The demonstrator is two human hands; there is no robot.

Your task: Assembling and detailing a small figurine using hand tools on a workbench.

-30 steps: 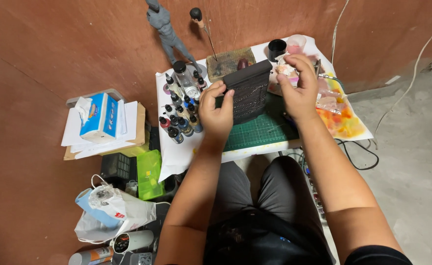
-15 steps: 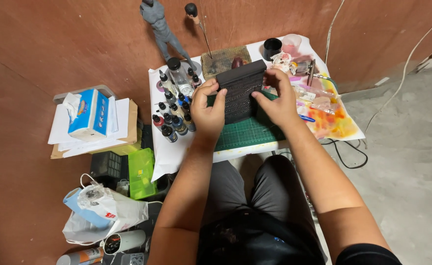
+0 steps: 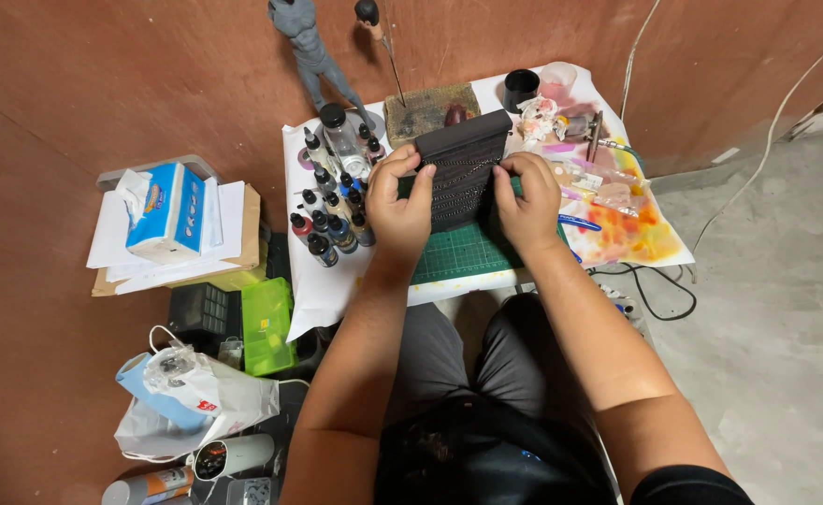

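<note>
My left hand [image 3: 399, 201] and my right hand [image 3: 527, 199] both grip a dark grey ridged block [image 3: 460, 168], one on each side, above a green cutting mat [image 3: 463, 252] on a small white-covered table [image 3: 337, 290]. The fingers curl over the block's front face and hide its lower edge. A thin chain or wire seems to run across the block between my fingers.
Several small paint bottles [image 3: 332, 201] stand left of the mat, a grey figure [image 3: 310, 47] behind them. A black cup [image 3: 521, 89] and paint-stained paper [image 3: 631, 229] lie right. A tissue box [image 3: 164, 210], green case [image 3: 267, 323] and plastic bag [image 3: 192, 397] sit on the floor left.
My right hand has come down from the block's upper right corner to its right side. The block sits lower, with both hands now gripping its sides.
</note>
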